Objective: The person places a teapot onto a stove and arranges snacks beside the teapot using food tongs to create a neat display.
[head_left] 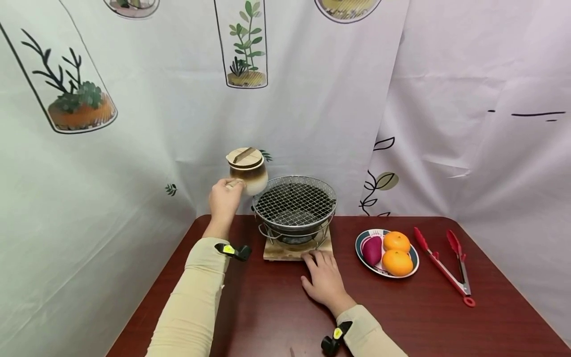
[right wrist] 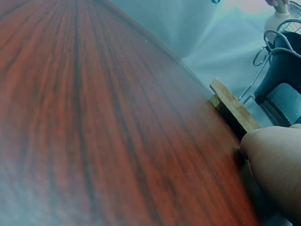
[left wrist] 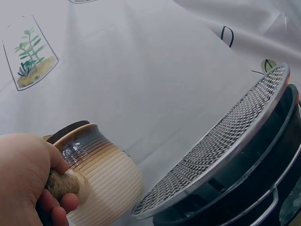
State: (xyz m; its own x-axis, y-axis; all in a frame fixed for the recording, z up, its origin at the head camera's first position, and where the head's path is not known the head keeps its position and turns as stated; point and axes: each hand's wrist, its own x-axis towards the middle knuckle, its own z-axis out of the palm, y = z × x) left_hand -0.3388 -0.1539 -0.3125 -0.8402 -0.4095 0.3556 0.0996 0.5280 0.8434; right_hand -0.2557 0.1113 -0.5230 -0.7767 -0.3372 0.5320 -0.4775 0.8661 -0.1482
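My left hand point(head_left: 226, 198) grips the side handle point(left wrist: 63, 183) of a ribbed brown-and-cream ceramic teapot point(head_left: 251, 179) with a flat wooden lid point(head_left: 245, 156). The pot is held up at the left rim of a round tabletop grill point(head_left: 294, 230), which has a wire mesh point(head_left: 295, 203) on top. In the left wrist view the pot's body point(left wrist: 110, 176) is beside the mesh; whether they touch I cannot tell. My right hand point(head_left: 327, 281) rests at the front edge of the wooden board point(head_left: 285, 252) under the grill, fingers extended and slightly bent.
A plate point(head_left: 363, 258) at the right bears two oranges point(head_left: 397, 262) and a purple sweet potato-like piece point(head_left: 372, 250). Red-tipped tongs point(head_left: 447, 272) lie spread beyond it. A printed cloth point(head_left: 312, 99) hangs directly behind the dark red table point(head_left: 267, 317).
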